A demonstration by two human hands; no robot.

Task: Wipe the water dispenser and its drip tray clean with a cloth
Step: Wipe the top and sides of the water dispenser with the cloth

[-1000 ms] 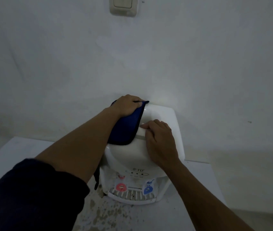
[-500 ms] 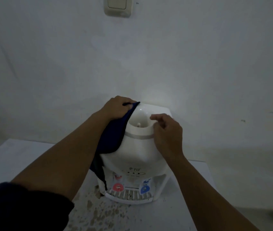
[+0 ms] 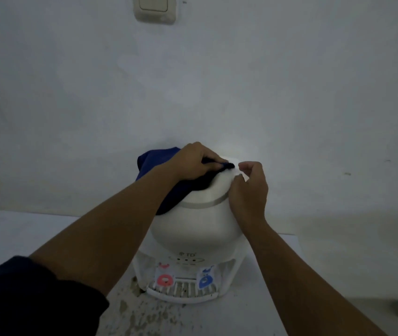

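A white tabletop water dispenser [image 3: 193, 226] stands against the wall, with a red tap [image 3: 164, 280] and a blue tap [image 3: 205, 280] above its slotted drip tray [image 3: 181, 295]. A dark blue cloth [image 3: 155, 157] is draped over the dispenser's top left. My left hand [image 3: 193, 162] grips the cloth on the top rim, the fabric bunched under its fingers. My right hand [image 3: 247, 190] rests on the dispenser's upper right side, its fingers curled at the top edge just beside the cloth's tip. The top opening is hidden by both hands and the cloth.
The dispenser sits on a white table [image 3: 35, 234] whose surface in front [image 3: 144, 316] is stained and speckled. A light switch [image 3: 154, 8] is on the plain wall above. The table's right edge [image 3: 297, 246] lies close to the dispenser.
My left hand has carried the cloth from the dispenser's left side across the top toward the right. My right hand's fingers have curled at the top edge.
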